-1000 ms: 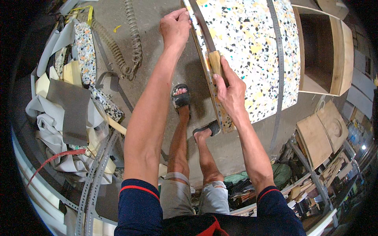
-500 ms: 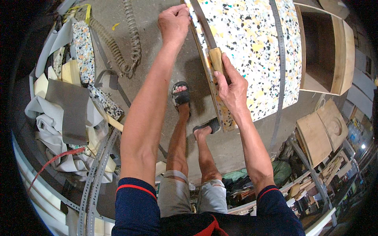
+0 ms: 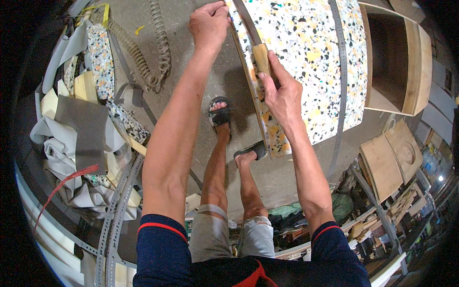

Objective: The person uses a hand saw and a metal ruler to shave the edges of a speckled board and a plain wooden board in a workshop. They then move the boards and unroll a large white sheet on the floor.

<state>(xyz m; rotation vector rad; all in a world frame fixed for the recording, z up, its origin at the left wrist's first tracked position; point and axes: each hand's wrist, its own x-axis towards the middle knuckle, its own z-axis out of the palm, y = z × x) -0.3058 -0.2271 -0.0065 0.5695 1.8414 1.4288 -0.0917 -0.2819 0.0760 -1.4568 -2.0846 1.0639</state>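
My right hand (image 3: pixel 282 91) grips the wooden handle (image 3: pixel 261 57) of a long-bladed knife (image 3: pixel 247 19), which lies along the left edge of a speckled white foam sheet (image 3: pixel 315 71). The sheet sits on a board whose wooden edge shows along that side. My left hand (image 3: pixel 210 21) is closed, fingertips at the sheet's upper left edge beside the blade; exactly what they pinch is hidden. A long grey metal strip (image 3: pixel 342 57) runs across the sheet to the right of the knife.
An open wooden box (image 3: pixel 406 71) stands beyond the sheet. Coiled hoses (image 3: pixel 160 43) lie on the floor (image 3: pixel 191 81). Foam and fabric offcuts (image 3: pixel 76 134) pile at the left, beside perforated steel rails (image 3: pixel 110 229). Plywood panels (image 3: pixel 382 167) lean at the lower right. My sandalled feet stand below the sheet.
My right hand and the knife have slid up along the sheet's edge, away from me. My left hand has shifted slightly up and left, still closed at the edge.
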